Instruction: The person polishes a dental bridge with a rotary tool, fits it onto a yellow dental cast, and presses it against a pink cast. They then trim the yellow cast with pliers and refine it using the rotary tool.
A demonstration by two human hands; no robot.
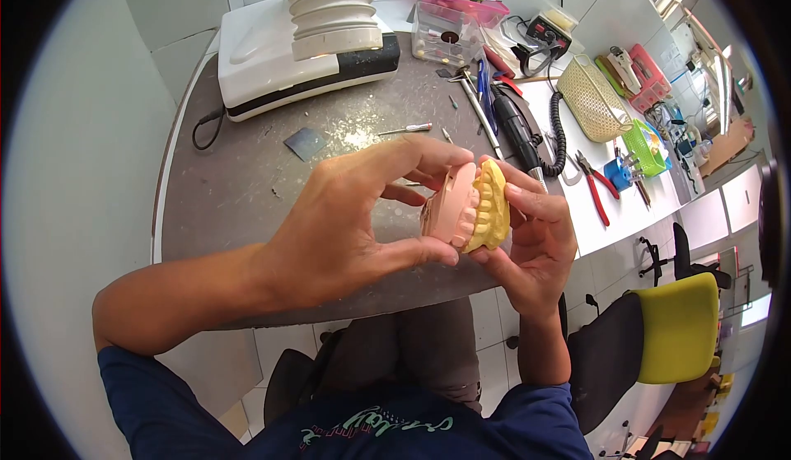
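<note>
Between my hands, over the front of the grey bench (239,213), two dental casts meet teeth to teeth. My left hand (338,213) grips the pink dental cast (450,205), thumb at its lower edge and fingers over its top. Closed around the outer side of the yellow dental cast (493,209) is my right hand (540,242), its thumb below and fingertips above. The tooth rows of both casts touch or overlap along the middle. Behind my hands lie a thin metal tool (406,129) and a patch of pale shavings (358,126).
A white suction box (288,69) with a ribbed hose (329,7) stands at the back left. To the right lie a black handpiece (515,126) with coiled cord, red-handled cutters (595,188) and a cream basket (592,102). A yellow-backed chair (680,328) is at the right.
</note>
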